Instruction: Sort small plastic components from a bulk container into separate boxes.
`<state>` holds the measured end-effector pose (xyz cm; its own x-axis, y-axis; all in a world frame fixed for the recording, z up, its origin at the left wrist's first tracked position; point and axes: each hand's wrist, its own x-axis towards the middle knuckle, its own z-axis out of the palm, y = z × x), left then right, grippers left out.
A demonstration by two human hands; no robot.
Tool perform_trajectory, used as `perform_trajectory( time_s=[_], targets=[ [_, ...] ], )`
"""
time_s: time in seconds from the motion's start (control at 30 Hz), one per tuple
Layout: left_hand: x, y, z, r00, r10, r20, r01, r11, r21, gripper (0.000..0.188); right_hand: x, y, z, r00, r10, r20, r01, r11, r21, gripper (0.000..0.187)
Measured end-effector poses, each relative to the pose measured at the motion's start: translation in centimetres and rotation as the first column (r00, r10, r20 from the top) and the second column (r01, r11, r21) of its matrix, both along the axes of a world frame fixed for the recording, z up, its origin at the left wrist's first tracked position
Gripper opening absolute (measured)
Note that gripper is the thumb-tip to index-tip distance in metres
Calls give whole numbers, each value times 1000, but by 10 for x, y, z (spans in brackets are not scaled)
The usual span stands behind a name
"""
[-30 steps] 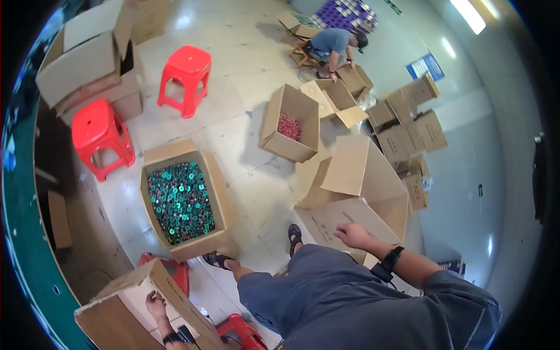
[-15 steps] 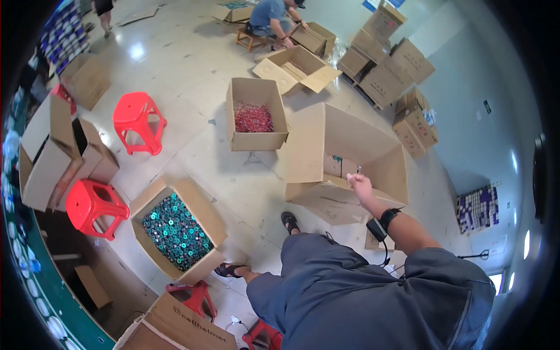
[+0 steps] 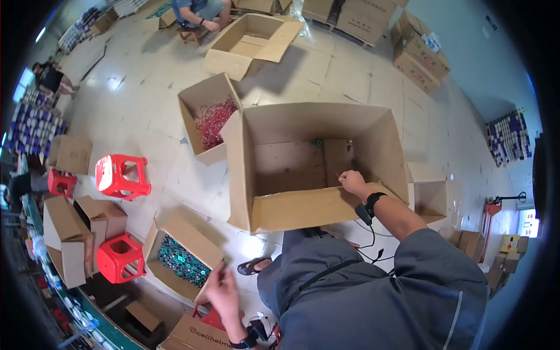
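A large cardboard box (image 3: 326,210) stands open right in front of me, its near flap folded outward. Inside, small green pieces (image 3: 317,142) lie on the bottom flaps. My right hand (image 3: 353,183) is over that near flap, thumb and fingers pinched together; something thin seems to stick out of them, too small to name. My left hand (image 3: 223,293) is raised at the lower left, beside the box of green and dark ring-shaped pieces (image 3: 182,261). Its fingers are blurred, so I cannot tell whether they hold anything.
Behind the large box's left side is a carton of red pieces (image 3: 213,123). Red stools (image 3: 123,177) stand to the left. Ahead, a person (image 3: 201,14) sits by an open carton (image 3: 248,38). A smaller open box (image 3: 430,195) is at right; a printed carton (image 3: 198,335) is at lower left.
My view has shifted and I am closer to the large box, which now sits more centrally. My left hand has come into view. My right hand stays pinched by the box's near side.
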<state>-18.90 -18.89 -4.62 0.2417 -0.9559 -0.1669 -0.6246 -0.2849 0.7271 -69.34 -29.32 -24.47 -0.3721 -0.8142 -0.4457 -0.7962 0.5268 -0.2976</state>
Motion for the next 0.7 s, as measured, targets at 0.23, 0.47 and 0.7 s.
perform_trajectory(
  time_s=[0.23,0.47,0.7],
  targets=[
    [-145,-94,-40,733,-674,91,662,738,129,49,-58,8,-64,989,-101,108,91,991,97,25],
    [-168,-91,-114,436,-867,240,772,498,395,64,-61,10,-110,924,-173,340,77,958,277,23],
    [-174,-105,-117,432,-894,116,782,436,445,66,-74,34,-182,801,-427,420,279,886,369,16]
  ],
)
